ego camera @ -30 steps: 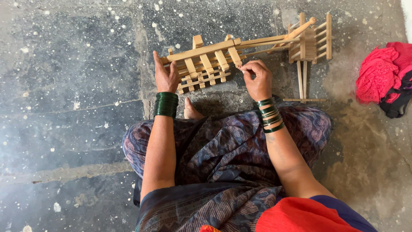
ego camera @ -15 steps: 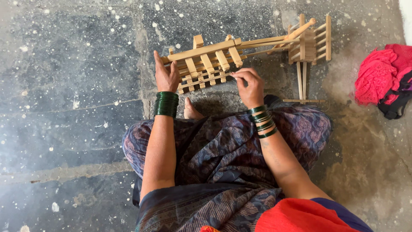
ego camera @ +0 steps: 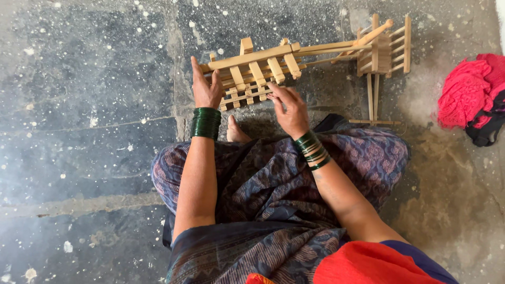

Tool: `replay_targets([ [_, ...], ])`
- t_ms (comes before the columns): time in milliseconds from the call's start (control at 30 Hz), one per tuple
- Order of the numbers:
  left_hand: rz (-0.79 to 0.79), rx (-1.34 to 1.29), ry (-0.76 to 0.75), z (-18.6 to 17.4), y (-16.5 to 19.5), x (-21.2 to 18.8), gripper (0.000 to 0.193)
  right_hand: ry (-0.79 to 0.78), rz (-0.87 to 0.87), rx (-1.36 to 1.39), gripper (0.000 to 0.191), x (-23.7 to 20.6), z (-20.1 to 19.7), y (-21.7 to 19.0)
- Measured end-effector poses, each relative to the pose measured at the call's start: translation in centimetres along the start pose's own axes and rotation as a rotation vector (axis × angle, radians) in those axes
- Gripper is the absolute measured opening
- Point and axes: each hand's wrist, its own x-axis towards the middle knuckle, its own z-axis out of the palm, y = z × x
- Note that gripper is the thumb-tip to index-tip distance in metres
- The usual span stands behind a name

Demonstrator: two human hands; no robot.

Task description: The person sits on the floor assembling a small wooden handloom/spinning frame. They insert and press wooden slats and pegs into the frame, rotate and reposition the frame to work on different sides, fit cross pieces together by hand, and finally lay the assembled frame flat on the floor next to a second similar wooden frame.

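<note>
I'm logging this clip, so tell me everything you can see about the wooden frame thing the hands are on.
The wooden frame looks like pale, unfinished slats joined ladder-like under a long top bar, with thin rods running right to a smaller slatted rack and a thin upright stand. It lies on the speckled grey floor in front of the seated person. The left hand grips its left end; the right hand rests fingers on its lower slats.

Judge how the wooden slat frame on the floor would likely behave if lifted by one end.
The wooden slat frame looks rigid but probably light, being thin sticks with open gaps. Its long thin rods reach to a second rack, so it may sag or twist there. The left hand steadies one end, and the right hand rests on slats.
</note>
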Motion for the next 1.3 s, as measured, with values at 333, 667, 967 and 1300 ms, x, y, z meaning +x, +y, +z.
replay_targets([
  [333, 0.002, 0.04, 0.002, 0.0, 1.2, 0.1, 0.08, -0.184, 0.032, -0.134, 0.092, -2.5, 1.8, -1.0],
  [667, 0.139, 0.079, 0.041, 0.2, 0.9, 0.1, 0.08, -0.192, 0.034, -0.036, 0.101, -1.8, 2.6, -1.3],
  [967, 0.001, -0.08, 0.002, -0.5, 1.8, -0.2, 0.075, -0.286, -0.001, -0.121, 0.106, -0.8, 6.2, -2.5],
  [1300, -0.272, -0.739, -0.052, -0.8, 1.1, 1.4, 0.054, -0.353, 0.04, -0.002, 0.096, -1.4, 5.6, -3.1],
])
